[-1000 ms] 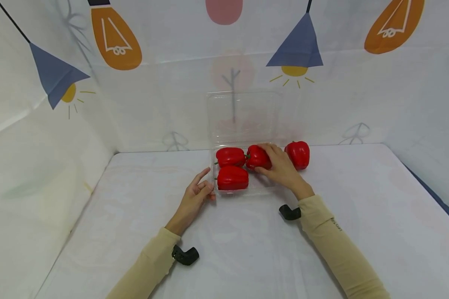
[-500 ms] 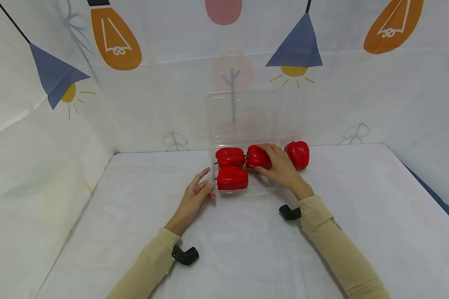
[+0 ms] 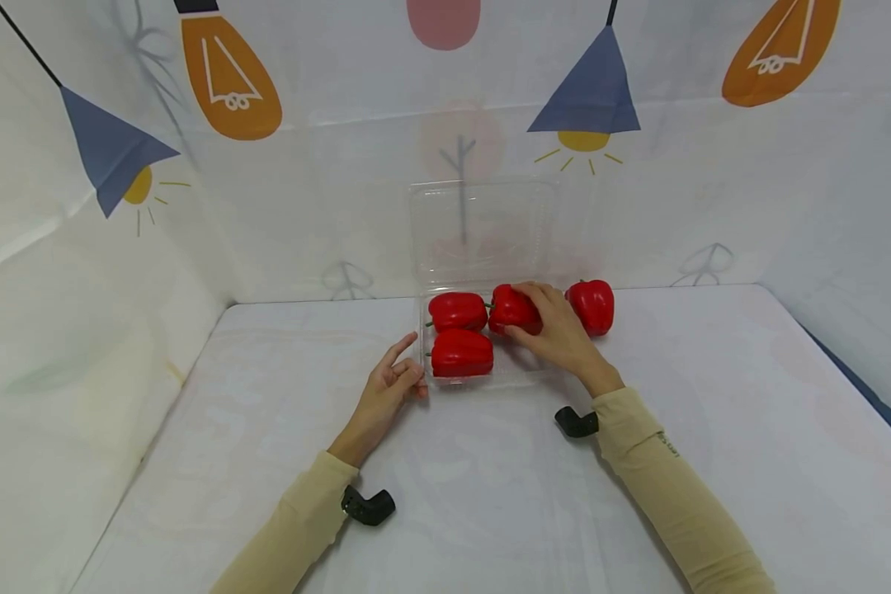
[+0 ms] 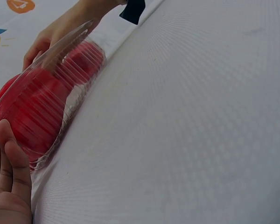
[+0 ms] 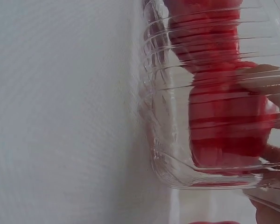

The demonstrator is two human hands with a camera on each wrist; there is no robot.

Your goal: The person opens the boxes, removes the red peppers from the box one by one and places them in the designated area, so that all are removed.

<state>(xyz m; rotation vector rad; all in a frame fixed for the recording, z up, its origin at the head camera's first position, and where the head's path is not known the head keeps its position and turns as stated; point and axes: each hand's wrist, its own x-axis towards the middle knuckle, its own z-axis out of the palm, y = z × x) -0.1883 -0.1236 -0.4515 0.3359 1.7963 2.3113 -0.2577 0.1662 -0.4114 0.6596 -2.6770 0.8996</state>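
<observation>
In the head view, a clear plastic clamshell box (image 3: 516, 379) stands at the back of the table. One red bell pepper (image 3: 456, 313) lies in its back left, and another red bell pepper (image 3: 462, 353) lies in front of that one. My right hand (image 3: 557, 330) grips a third bell pepper (image 3: 512, 309) in the back right of the box; the right wrist view shows this pepper (image 5: 228, 121) through the clear wall. My left hand (image 3: 386, 392) rests against the box's left side, its index finger extended. The left wrist view shows its fingers (image 4: 11, 158) beside the wall.
Another red bell pepper (image 3: 592, 308) sits on the table just right of the box. The box's clear lid (image 3: 483, 231) stands raised against the patterned backdrop. A black wrist-worn piece (image 3: 368, 506) sticks out from the left sleeve, and a similar one (image 3: 576, 421) from the right.
The bell pepper in my right hand has shifted very slightly up and to the right. My left hand, the box and the other peppers stay where they were.
</observation>
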